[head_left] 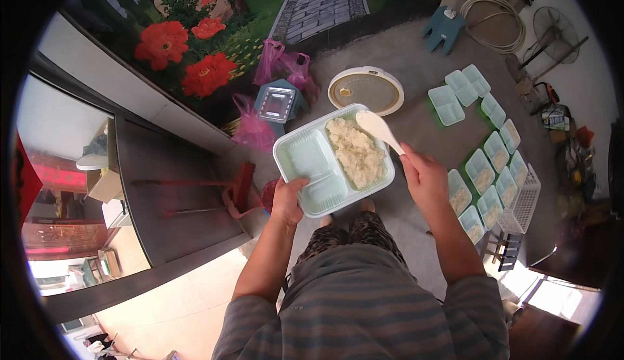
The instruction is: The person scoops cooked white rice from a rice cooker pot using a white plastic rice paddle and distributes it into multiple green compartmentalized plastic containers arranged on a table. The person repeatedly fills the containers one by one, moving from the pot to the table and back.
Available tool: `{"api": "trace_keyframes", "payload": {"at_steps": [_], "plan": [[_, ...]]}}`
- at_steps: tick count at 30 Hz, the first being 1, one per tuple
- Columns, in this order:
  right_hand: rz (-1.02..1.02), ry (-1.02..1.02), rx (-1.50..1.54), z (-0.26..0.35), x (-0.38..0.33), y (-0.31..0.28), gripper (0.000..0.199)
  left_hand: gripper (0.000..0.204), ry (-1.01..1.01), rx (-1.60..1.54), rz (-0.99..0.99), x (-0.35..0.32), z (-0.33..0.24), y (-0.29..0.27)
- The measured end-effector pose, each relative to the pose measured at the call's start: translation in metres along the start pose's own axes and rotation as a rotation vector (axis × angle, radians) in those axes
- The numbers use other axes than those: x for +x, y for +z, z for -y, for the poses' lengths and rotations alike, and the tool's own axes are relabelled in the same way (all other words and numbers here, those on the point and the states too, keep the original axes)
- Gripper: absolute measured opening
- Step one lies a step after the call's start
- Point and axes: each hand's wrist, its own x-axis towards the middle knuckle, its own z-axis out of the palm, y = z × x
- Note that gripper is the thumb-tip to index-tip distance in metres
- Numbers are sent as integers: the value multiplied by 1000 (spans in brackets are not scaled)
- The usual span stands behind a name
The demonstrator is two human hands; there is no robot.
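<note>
My left hand [286, 201] grips the lower left rim of a pale green divided meal tray [305, 152], its thumb over the edge. White rice [357, 155] fills the long right compartment; the two left compartments hold nothing. My right hand [422, 175] is closed round the handle of a white rice paddle [382, 129]. The paddle's blade rests against the upper right of the rice. Just beyond the tray is an oval, white-rimmed lid [366, 90] with a greyish inner face; what lies below it is hidden by the tray.
At right stand several similar trays with rice [480, 170] and, farther off, trays without rice [446, 104]. Beside them is a white plastic basket [523, 201]. A blue stool [283, 126] bears clear lids [276, 104] near pink bags [253, 129]. A red dustpan [242, 191] lies left.
</note>
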Motion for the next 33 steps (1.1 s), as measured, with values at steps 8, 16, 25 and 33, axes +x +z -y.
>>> {"api": "trace_keyframes", "payload": {"at_steps": [8, 16, 25, 33], "plan": [[169, -48, -310, 27, 16, -16, 25, 39, -57, -38, 53, -15, -10, 2], [169, -115, -226, 44, 21, -41, 26, 41, -19, -65, 68, -31, -21, 2], [121, -120, -182, 55, 31, -41, 25, 44, 47, -100, 51, -45, -31, 9], [157, -152, -146, 60, 36, -44, 22, 44, 73, -100, 25, -58, -35, 11]]}}
